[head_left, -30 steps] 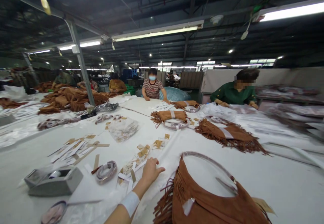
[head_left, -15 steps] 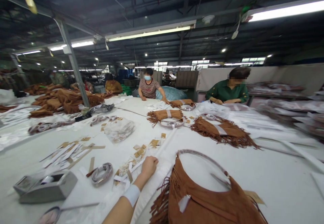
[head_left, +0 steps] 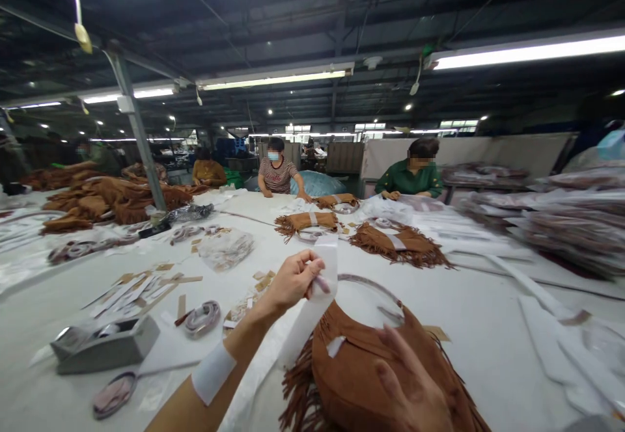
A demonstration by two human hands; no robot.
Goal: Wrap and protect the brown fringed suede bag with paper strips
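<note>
A translucent white strip point(head_left: 299, 336) hangs from my left hand point(head_left: 295, 280), whose fingers are pinched on it above the left edge of a brown fringed bag point(head_left: 349, 380). Over the right part of the bag is my right hand point(head_left: 415, 386), somewhat blurred, fingers spread and holding nothing. The bag lies on the white table, its wrapped handle point(head_left: 374, 282) arching away from me. A small white tag point(head_left: 336, 346) sits on its front. A white band circles my left forearm.
A grey tape dispenser point(head_left: 107, 347), a coiled strap point(head_left: 202, 318) and paper strips point(head_left: 131, 292) lie at left. More fringed bags point(head_left: 398, 243) lie ahead. Two people work across the table; wrapped stacks point(head_left: 576, 217) stand at right.
My left hand has risen from the table and now holds the white strip. My right hand has come into view over the bag. The view has shifted to the right.
</note>
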